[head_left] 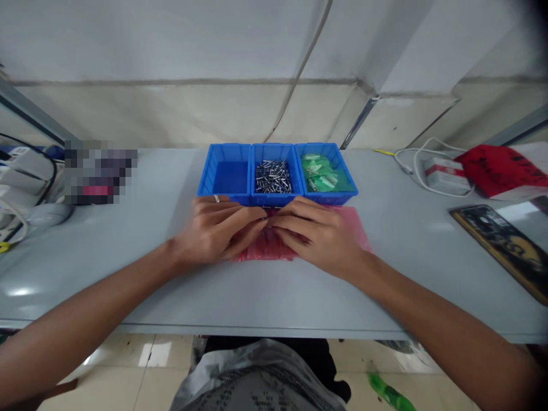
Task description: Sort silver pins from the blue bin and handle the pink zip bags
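Observation:
My left hand (226, 229) and my right hand (315, 233) meet in front of the bins, thumbs and fingers pinched together at the tips. A small dark metallic glint shows between the fingertips, but its kind is too small and covered to make out. Under both hands lies pink plastic film or bags (351, 224), partly hidden by the fingers. Just beyond, the middle blue bin holds many small metal pins (273, 177). In the right-hand bin are green plastic bags (323, 172) with pale pieces showing. The left-hand blue bin (231, 177) shows its bare floor.
A phone (505, 245) lies on the grey table (171, 297) at the right. Behind it are a red packet (500, 171), a small white box (447, 174) and a white cable. Other cables and white devices (25, 177) stand at the left, beside a blurred-out patch.

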Available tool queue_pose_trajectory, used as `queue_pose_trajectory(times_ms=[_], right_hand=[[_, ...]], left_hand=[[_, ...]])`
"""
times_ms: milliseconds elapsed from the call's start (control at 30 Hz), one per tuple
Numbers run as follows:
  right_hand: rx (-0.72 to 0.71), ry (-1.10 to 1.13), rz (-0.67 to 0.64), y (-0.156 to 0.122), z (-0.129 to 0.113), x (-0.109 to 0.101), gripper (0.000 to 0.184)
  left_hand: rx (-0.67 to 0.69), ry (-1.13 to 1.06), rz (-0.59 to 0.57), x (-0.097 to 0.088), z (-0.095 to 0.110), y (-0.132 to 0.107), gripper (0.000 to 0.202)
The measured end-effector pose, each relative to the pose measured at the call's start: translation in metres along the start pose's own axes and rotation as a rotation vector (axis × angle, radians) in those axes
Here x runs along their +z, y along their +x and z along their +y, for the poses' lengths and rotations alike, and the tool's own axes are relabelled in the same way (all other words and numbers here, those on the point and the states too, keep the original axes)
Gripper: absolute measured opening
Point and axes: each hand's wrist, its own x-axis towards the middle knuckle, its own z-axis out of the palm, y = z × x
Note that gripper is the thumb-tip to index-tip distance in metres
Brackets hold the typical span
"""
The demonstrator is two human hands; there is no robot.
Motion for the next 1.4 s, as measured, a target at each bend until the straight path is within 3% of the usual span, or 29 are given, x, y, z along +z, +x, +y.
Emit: queue_pose_trajectory(times_ms=[233, 533, 700, 900, 1300, 1400], right_hand=[[0.154, 0.237, 0.224, 0.006, -0.011, -0.007, 0.019], [0.24, 0.315, 0.167, 0.007, -0.014, -0.008, 0.023], [0.272, 0.37, 0.226, 0.008, -0.016, -0.011, 0.017], [0.415, 0.543, 0.244, 0.006, -0.018, -0.009, 0.014], [0.45, 0.622, 0.24, 0.007, -0.021, -0.011, 0.012], [0.463, 0.629, 0.242, 0.007, -0.021, -0.01, 0.011]], left_hand=[[-0.049, 0.026, -0.007, 0.003, -0.002, -0.006, 0.019], [-0.009, 0.016, -0.002, 0.004, -0.002, -0.005, 0.011], [-0.005, 0.01, -0.009, 0.004, -0.002, -0.007, 0.013], [-0.007, 0.006, -0.017, 0.003, -0.002, -0.006, 0.006], [-0.002, -0.03, -0.077, 0.0, -0.001, -0.004, 0.015], [-0.026, -0.048, -0.021, 0.0, -0.001, -0.004, 0.014]])
